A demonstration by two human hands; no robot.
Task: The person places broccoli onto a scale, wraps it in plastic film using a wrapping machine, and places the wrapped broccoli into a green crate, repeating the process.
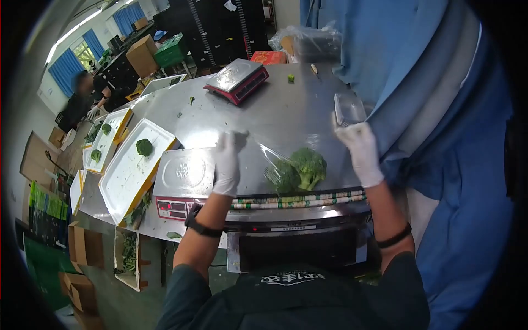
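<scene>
Two green broccoli heads lie near the table's front edge between my hands. The right broccoli head (308, 165) shows its pale stem, and the left broccoli head (282, 176) sits under shiny clear plastic film (270, 154). My left hand (227, 165), in a white glove, is raised beside the scale with its fingers closed at the film's left side; its fingertips are blurred. My right hand (360, 151), also gloved, has curled fingers just in front of a clear plastic tray (349, 107). What those fingers hold is hard to make out.
A wrapping machine (300, 247) with a printed film roll (291, 201) lies along the front edge. One scale (184, 170) stands at left, another scale (236, 80) farther back. White trays (137, 170) hold broccoli. Blue curtain (456, 165) borders the right. A person (91, 96) sits far left.
</scene>
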